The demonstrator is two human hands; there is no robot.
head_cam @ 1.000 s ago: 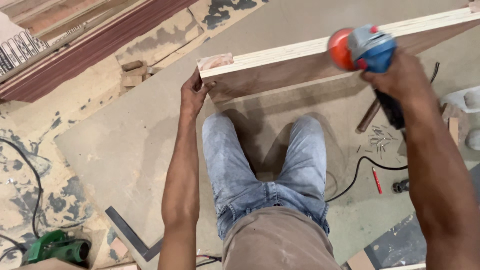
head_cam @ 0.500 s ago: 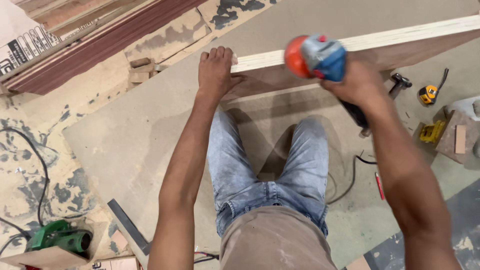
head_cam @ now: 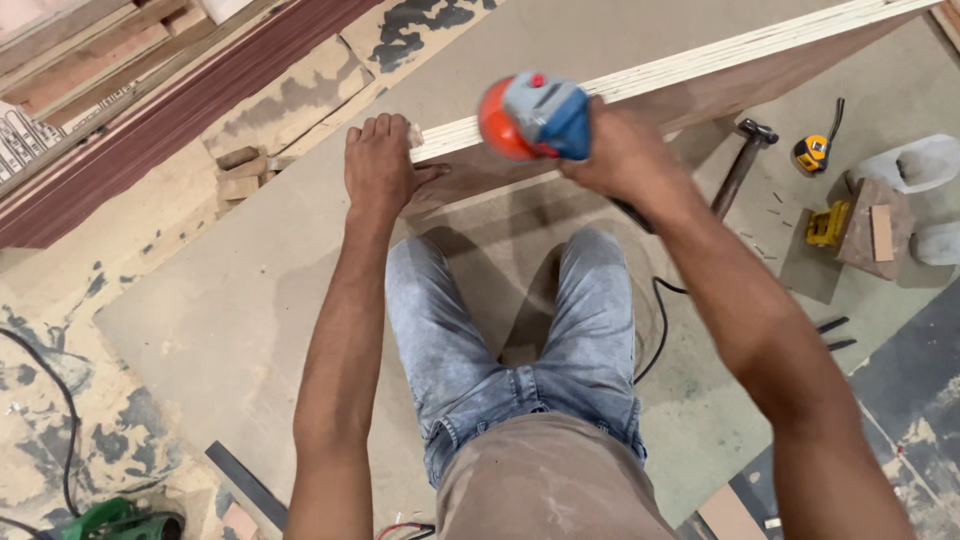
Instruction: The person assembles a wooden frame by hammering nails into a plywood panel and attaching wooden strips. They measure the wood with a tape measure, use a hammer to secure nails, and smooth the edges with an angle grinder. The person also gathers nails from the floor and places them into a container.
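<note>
Kneeling on the floor, we press our left hand point(head_cam: 380, 165) flat on the end of the stiff, heavy plywood panel point(head_cam: 690, 62) standing on edge, while our right hand point(head_cam: 620, 150) is wrapped around the weighty blue-and-orange power tool point(head_cam: 533, 115) at its body.

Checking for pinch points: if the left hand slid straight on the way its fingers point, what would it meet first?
The left hand already rests at the plywood board end; beyond it, likely the small wood offcuts, though depth is unclear.
</note>
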